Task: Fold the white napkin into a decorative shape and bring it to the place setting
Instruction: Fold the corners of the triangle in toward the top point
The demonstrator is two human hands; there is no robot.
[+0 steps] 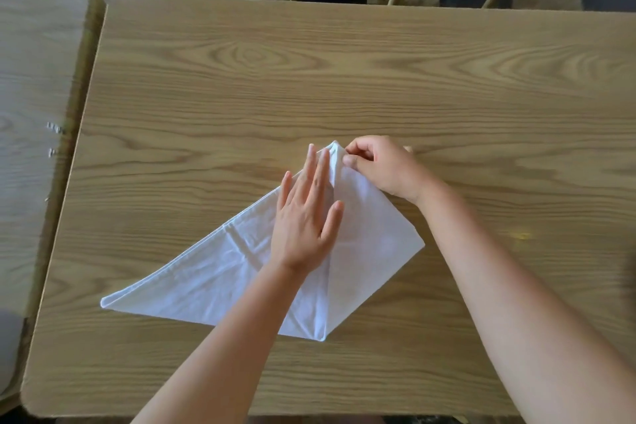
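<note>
Pale oak-grain wooden table (378,86); white cloth napkin (213,272), triangular, near front edge, right flap folded to apex; left hand (306,217) flat, pinning centre; right hand (375,165) pinching the tip; likely next: left flap up, edges aligned

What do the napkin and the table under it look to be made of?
The white napkin looks like woven cloth, matte: it shows soft creases, a stitched hem along its edges, and folds flat under the left hand. The table looks like light wood or a wood-grain laminate, with a smooth low-sheen finish; the very regular printed-looking grain and rounded corners leave that open.
</note>
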